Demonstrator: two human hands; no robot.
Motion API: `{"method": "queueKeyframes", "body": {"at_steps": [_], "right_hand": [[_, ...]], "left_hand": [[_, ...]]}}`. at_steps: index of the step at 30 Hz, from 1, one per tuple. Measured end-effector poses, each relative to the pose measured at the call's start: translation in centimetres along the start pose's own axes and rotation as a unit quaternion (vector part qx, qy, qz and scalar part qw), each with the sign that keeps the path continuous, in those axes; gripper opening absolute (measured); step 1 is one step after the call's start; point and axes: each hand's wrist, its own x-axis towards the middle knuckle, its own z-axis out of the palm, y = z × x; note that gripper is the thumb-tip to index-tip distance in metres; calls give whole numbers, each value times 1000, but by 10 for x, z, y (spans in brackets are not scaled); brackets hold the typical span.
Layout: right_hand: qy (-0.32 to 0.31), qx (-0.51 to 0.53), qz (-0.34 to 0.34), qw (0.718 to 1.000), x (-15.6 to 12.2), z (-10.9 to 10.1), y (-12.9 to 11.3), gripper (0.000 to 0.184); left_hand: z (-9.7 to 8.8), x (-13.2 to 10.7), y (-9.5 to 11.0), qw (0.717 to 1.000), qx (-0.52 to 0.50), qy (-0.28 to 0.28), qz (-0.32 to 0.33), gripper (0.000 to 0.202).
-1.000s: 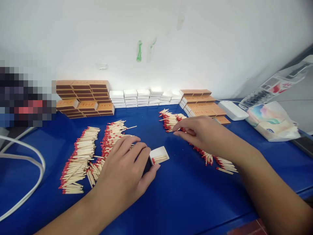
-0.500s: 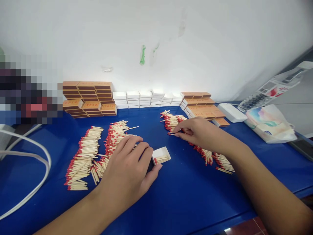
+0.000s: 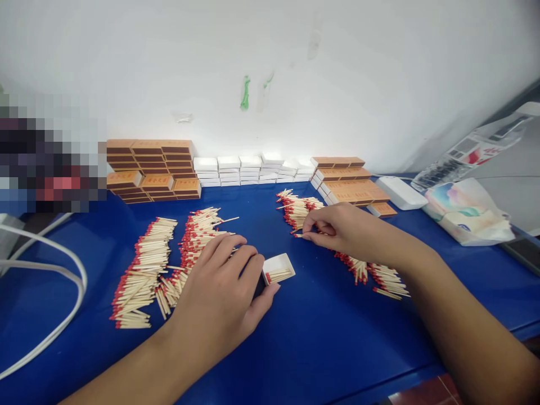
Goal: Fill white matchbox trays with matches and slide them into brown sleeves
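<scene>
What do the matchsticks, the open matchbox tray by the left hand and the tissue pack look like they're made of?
Matchsticks: probably bare wood, pale and unvarnished-looking, with red coated heads. 
Matchbox tray: likely thin card, matte white, judging by its thin, straight walls. 
Tissue pack: probably soft printed plastic film, as its creased surface suggests.

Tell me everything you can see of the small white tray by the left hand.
The small white tray is a shallow, open-topped rectangular box, seemingly of thin card, with low straight walls. It sits open side up, slightly turned, on the blue table. A few matches lie in it along the near side, red heads to the left, with white card showing behind them. The left hand curves about its left end; fingertip and thumb seem to touch it.
</scene>
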Motion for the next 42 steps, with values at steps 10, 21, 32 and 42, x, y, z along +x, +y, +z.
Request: {"method": "queueKeyframes", "body": {"at_steps": [10,21,32,42], "right_hand": [[-14,7,-8,1000,-3,-1,-3,24],[-25,38,-15,999,-5,-2,-11,28],[-49,57,-99,992,-13,14,-48,13],[-57,58,-92,992,-12,13,-45,11]], "left_hand": [[-1,1,0,1000,-3,-7,-1,16],[0,0,0,1000,-2,-10,-1,17],[0,1,0,1000,-2,-8,-3,17],[-1,1,0,1000,0,-11,0,16]]}}
